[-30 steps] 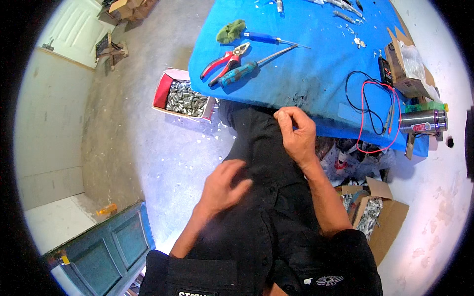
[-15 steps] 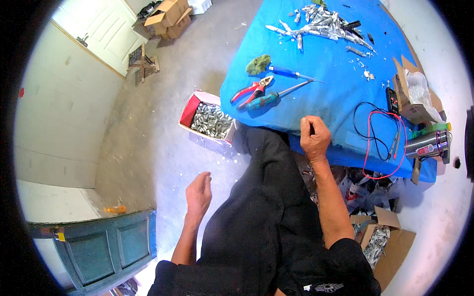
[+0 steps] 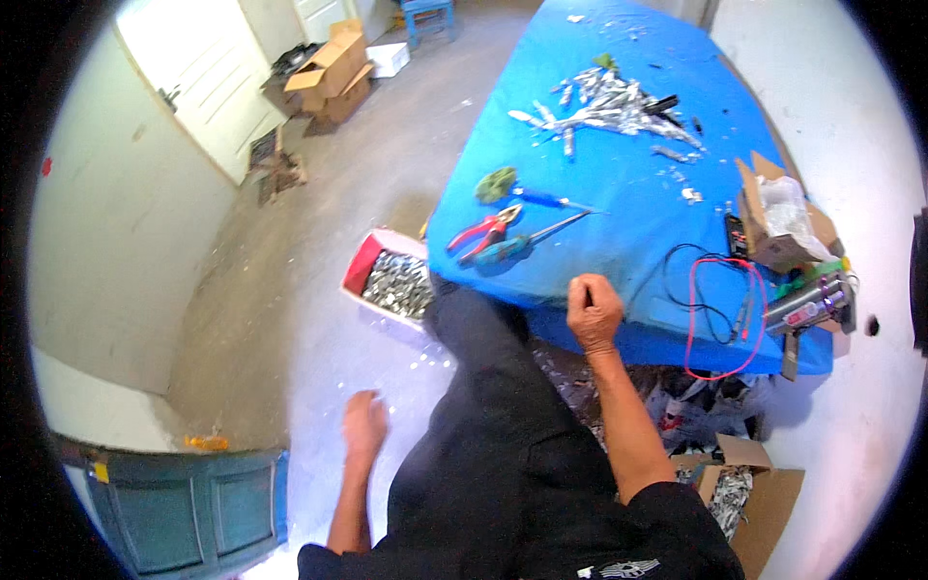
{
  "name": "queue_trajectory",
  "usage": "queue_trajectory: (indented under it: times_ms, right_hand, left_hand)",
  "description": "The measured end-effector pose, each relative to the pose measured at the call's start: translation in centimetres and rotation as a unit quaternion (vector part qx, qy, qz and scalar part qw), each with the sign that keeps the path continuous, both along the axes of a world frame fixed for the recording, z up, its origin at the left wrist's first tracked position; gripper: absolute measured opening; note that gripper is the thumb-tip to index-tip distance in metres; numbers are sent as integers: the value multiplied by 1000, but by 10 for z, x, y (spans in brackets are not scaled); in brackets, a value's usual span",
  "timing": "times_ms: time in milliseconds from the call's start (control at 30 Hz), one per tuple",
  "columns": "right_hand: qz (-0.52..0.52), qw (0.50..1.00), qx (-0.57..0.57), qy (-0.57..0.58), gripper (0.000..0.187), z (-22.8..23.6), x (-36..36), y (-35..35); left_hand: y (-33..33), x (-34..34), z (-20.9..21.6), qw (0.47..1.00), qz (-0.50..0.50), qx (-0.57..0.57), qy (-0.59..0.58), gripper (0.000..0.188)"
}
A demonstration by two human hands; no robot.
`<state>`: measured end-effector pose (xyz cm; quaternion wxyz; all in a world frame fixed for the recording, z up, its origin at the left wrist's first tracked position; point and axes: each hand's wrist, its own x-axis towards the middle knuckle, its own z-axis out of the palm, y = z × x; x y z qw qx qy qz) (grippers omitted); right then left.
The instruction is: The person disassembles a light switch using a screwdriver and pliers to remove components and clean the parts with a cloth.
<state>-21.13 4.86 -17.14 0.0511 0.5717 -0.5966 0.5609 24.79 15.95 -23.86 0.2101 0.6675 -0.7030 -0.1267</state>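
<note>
My right hand [image 3: 593, 311] rests as a closed fist at the near edge of the blue-covered table [image 3: 590, 253]; nothing shows in it. Out to the left, over the floor, is my left hand [image 3: 364, 425], apart from everything; its fingers are smeared by motion. Near the table's left corner lie red-handled pliers [image 3: 491, 230], a screwdriver with a teal handle [image 3: 505, 248] and a thinner one with a blue handle [image 3: 544, 198]. A green clump [image 3: 496, 184] sits beside them. Farther back is a heap of silvery metal pieces [image 3: 619, 101].
A box of small metal cylinders [image 3: 396, 283] stands on the floor left of the table. At the table's right are a multimeter [image 3: 737, 235] with red and black leads, an open carton [image 3: 788, 217] and a steel flask [image 3: 807, 303]. Another carton [image 3: 730, 503] holds silvery scraps below.
My view has tilted upward, so the table and both hands sit lower in the picture and more floor shows at the back. The right fist stays closed at the table edge.
</note>
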Motion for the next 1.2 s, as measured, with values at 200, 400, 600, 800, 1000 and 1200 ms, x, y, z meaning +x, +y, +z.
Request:
queue_trajectory:
  times_ms: [200, 400, 600, 800, 1000, 1200]
  right_hand:
    - [-17, 999, 31, -15, 10, 8, 3, 3]
    - [-21, 1000, 22, -3, 15, 8, -1, 3]
    - [-23, 1000, 17, 2, 13, 2, -4, 3]
    - [-6, 1000, 17, -5, 13, -1, -2, 0]
    - [-24, 996, 82, -37, 16, 8, 0, 6]
    - [-13, 997, 68, -41, 10, 12, 4, 6]
  left_hand:
    - [15, 38, 18, 993, 88, 4, 74, 20]
    - [-2, -1, 31, 986, 64, 20, 150, 21]
    - [-33, -32, 73, 986, 13, -17, 167, 22]
    - [-48, -60, 84, 974, -34, 8, 226, 21]
    - [-79, -106, 112, 963, -107, -25, 245, 17]
    - [-133, -158, 132, 943, -192, -103, 252, 19]
